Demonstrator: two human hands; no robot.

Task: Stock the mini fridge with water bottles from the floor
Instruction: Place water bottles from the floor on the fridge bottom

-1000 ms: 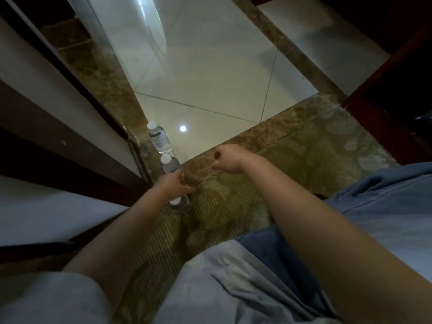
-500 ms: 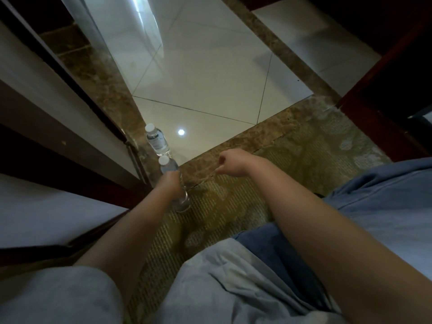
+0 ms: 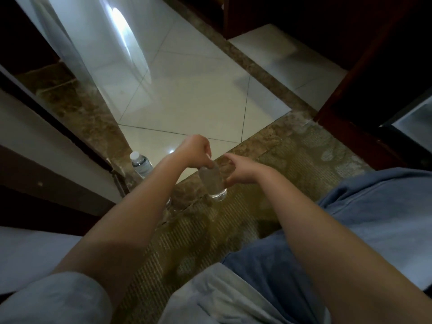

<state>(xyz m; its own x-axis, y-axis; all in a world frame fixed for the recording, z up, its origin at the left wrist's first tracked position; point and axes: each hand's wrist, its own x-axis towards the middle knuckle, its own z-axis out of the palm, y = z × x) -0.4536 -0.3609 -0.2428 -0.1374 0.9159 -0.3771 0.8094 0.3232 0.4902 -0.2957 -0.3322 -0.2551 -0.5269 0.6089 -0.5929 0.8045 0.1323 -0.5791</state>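
Holding: our left hand (image 3: 196,150) grips a clear bottle (image 3: 213,184) from above, fingers curled round its top so that the cap is hidden.
Right hand: our right hand (image 3: 240,171) is cupped at the bottle's right side, thumb up and fingers (image 3: 228,182) against the plastic. We cannot tell whether it has a grip or only touches.
Bottle: upright with a slight tilt, between our two hands, its base over the seam where the marble strip (image 3: 254,148) meets the carpet (image 3: 210,230). We cannot tell whether it is clear of the floor.
Second bottle: white-capped and labelled, it stands on the floor to the left, beside our left forearm and close to the door frame (image 3: 109,164).
Floor: glossy white tiles (image 3: 187,101) beyond the marble strip, with a bright reflection on them.
Right edge: a dark wood cabinet (image 3: 364,94) with a pale panel low inside it. We cannot tell what the panel is.
Clothing: blue trousers (image 3: 374,218) over our knees, a grey sleeve (image 3: 58,300) on the left arm.
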